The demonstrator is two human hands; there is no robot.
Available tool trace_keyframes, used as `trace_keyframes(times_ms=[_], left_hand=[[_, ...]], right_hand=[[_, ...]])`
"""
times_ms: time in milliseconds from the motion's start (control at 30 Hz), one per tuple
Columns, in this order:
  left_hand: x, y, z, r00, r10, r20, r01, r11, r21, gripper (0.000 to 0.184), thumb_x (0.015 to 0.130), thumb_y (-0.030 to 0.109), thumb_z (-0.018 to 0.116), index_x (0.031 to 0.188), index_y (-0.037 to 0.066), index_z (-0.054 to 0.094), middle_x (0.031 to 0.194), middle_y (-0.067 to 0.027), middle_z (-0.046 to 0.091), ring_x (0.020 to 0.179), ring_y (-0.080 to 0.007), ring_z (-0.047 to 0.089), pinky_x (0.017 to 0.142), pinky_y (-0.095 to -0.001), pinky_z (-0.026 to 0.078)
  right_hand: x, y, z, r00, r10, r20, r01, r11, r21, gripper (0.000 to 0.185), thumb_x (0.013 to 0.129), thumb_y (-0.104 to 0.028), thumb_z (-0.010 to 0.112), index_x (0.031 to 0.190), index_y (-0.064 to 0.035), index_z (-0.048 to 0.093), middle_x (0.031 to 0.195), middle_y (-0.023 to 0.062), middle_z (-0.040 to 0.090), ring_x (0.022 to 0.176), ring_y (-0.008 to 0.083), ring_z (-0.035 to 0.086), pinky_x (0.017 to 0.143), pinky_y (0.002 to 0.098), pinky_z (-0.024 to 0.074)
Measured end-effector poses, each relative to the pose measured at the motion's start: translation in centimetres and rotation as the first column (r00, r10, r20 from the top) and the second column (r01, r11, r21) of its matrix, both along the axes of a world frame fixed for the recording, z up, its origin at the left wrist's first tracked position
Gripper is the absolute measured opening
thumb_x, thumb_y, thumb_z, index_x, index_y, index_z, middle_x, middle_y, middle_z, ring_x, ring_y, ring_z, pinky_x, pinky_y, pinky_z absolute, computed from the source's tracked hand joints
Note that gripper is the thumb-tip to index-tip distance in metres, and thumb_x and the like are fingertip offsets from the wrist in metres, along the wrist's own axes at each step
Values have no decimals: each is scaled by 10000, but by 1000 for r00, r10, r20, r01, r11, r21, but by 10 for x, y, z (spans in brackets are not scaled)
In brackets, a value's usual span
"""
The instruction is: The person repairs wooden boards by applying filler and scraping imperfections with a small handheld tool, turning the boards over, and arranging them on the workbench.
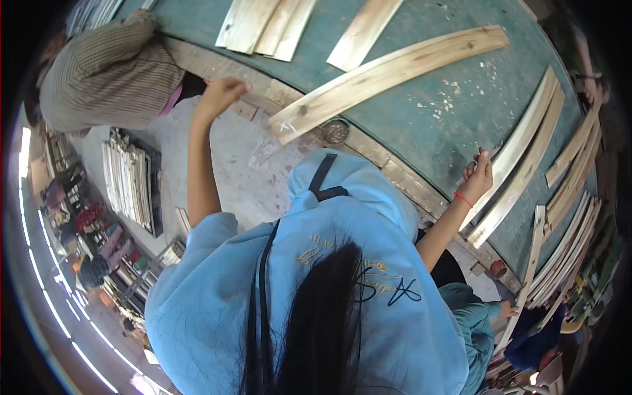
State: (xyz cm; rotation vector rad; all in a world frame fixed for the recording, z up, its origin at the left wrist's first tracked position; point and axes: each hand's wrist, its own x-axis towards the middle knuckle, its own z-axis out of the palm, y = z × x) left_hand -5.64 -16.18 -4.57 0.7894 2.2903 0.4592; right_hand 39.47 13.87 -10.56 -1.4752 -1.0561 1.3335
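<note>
My left hand (222,97) is raised over the floor just off the table's edge, its fingers loosely curled and apart, with nothing in them. A long wooden board (395,76) with a white mark at its near end lies diagonally on the green table (421,122), and that end juts past the edge. Above the right part of the table is my right hand (478,166), its fingers closed on a small thing that I cannot make out. Beside it lie two narrow curved boards (526,158).
More boards (266,29) lie at the table's far side, with stacked strips (563,253) at the right. A round metal tin (334,131) sits at the near edge. One person (112,76) is at the left; another person's teal sleeve (471,322) shows at the lower right.
</note>
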Motion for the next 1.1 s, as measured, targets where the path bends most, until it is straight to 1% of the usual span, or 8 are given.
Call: trace_keyframes(times_ms=[67,133,200,233,300,433,700,1100], left_hand=[[18,-41,-20,942,257,218,-235,965,-121,471,838,447,636,1013,11,664,898,-97,684,762,-189,655,642,-320,509],[50,-60,-33,789,404,463,-412,907,-88,485,857,470,605,1055,28,640,984,-98,668,795,-194,661,637,-340,533],[79,-61,-45,651,436,621,-522,851,-51,484,863,439,614,1079,6,616,985,-102,654,827,-215,664,663,-353,555],[90,-56,-50,647,432,628,-524,850,-44,484,863,439,614,1079,6,616,985,-102,654,827,-215,664,663,-353,555],[110,-45,-58,493,373,786,-649,760,46,408,857,315,657,1106,-2,596,945,-101,639,819,-204,649,682,-367,572],[122,-29,-83,562,379,735,-747,615,254,356,835,184,682,1096,-37,586,862,-68,620,720,-129,605,598,-299,582],[129,-1,20,736,268,622,-660,490,569,339,829,121,694,1088,-72,591,838,-80,651,666,-102,619,539,-213,520],[148,10,74,840,157,519,-519,509,687,302,825,61,687,1078,-75,592,847,-83,651,701,-116,622,588,-226,508]], right_hand=[[-11,-3,-1,999,48,-16,-48,999,-3,296,884,-273,668,921,20,648,754,41,554,484,37,365,407,198,249],[-23,-6,3,997,78,-17,-78,997,-11,291,882,-275,670,891,14,641,747,41,553,482,39,365,407,199,248],[-30,-11,6,994,105,-13,-105,994,-15,289,881,-278,672,860,8,634,740,41,552,480,40,366,406,201,247],[-33,-14,6,992,129,-13,-129,992,-11,289,880,-279,673,843,4,628,733,41,552,477,41,367,405,202,247],[-37,-20,9,987,163,0,-163,987,2,292,880,-281,674,830,2,621,722,39,550,471,40,370,404,203,245],[-36,-33,10,982,189,16,-189,982,16,291,877,-281,678,822,-1,618,718,40,549,472,37,370,404,202,245],[-47,-49,14,966,258,-8,-258,966,14,422,949,-338,558,1074,59,622,801,44,551,483,43,353,410,200,240],[-44,-49,8,960,276,-35,-276,961,11,452,960,-376,524,1097,41,630,797,35,560,484,39,351,411,203,248]])
